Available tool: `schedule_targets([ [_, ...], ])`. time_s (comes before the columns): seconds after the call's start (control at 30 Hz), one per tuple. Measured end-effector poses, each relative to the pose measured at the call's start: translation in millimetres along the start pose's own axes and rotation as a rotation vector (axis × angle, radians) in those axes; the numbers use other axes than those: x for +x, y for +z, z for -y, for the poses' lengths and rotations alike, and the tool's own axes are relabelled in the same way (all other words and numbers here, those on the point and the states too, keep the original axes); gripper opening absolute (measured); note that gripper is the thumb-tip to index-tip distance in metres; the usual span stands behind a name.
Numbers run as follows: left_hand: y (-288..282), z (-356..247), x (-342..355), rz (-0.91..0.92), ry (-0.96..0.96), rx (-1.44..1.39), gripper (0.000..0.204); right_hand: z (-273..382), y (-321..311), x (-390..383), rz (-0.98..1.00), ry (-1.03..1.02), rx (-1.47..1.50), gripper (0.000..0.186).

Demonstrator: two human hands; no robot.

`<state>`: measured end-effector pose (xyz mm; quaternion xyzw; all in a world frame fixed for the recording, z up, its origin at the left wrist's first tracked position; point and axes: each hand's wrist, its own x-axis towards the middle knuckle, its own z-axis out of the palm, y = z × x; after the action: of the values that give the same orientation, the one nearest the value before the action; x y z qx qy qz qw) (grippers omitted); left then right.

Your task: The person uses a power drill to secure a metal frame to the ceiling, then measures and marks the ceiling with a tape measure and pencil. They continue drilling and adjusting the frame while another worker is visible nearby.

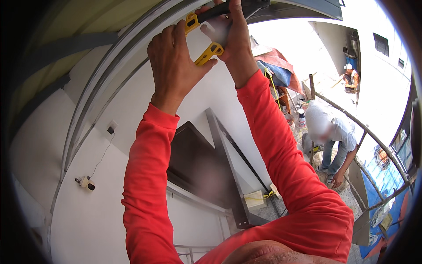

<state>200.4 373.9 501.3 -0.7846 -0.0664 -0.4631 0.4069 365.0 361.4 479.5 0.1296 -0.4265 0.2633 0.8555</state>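
Both my arms, in red sleeves, reach up to the top of the view. Between my hands is a yellow-and-black hand tool (pixel 209 53) with a dark bar along its upper side; its exact kind is partly hidden by my fingers. My left hand (pixel 172 59) holds its yellow parts from the left, the thumb along the lower one. My right hand (pixel 237 42) is closed about its dark bar on the right, near the metal roof edge. Blur hides some detail between the hands. Curved metal rails (pixel 94 94) run beside my left hand.
A white wall carries a small camera (pixel 86 183) with a cord to a plug (pixel 111 130). Below my arms are a dark panel (pixel 193 163) and a metal beam (pixel 228 176). At right, a person (pixel 332 132) bends behind wooden poles (pixel 351 116); another person (pixel 350 79) sits farther off.
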Motion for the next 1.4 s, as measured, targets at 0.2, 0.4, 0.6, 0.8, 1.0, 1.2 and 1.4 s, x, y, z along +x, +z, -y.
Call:
schedule_targets([
  [0.2, -1.0, 11.5, 9.4, -0.073, -0.022, -0.001, 0.073, -10.4, 18.6, 17.1, -0.167, -0.131, 0.044, 0.046],
  [0.4, 1.7, 32.7, 21.2, -0.108, 0.058, -0.096, 0.045, -20.6, 33.2, 30.5, -0.319, -0.243, 0.061, 0.044],
  [0.6, -6.1, 51.8, 44.3, 0.38, -0.113, -0.47, 0.053, -12.9, 32.5, 22.2, -0.26, -0.232, 0.034, 0.047],
  [0.8, 1.4, 43.2, 39.4, 0.227, -0.052, -0.161, 0.054, -5.6, 20.7, -11.3, -0.022, -0.171, -0.229, 0.051],
  [1.0, -3.1, 44.5, 41.0, 0.173, 0.024, -0.095, 0.054, 33.9, -30.5, -109.6, 0.002, -0.044, -0.449, 0.045],
  [1.2, -5.0, 44.7, 39.8, 0.196, -0.04, -0.136, 0.052, 2.1, -3.3, -86.7, 0.1, -0.1, -0.197, 0.047],
  [1.4, -2.9, 45.9, 32.8, 0.169, -0.114, -0.25, 0.054, -17.5, 7.3, -25.7, 0.272, 0.014, 0.129, 0.064],
])
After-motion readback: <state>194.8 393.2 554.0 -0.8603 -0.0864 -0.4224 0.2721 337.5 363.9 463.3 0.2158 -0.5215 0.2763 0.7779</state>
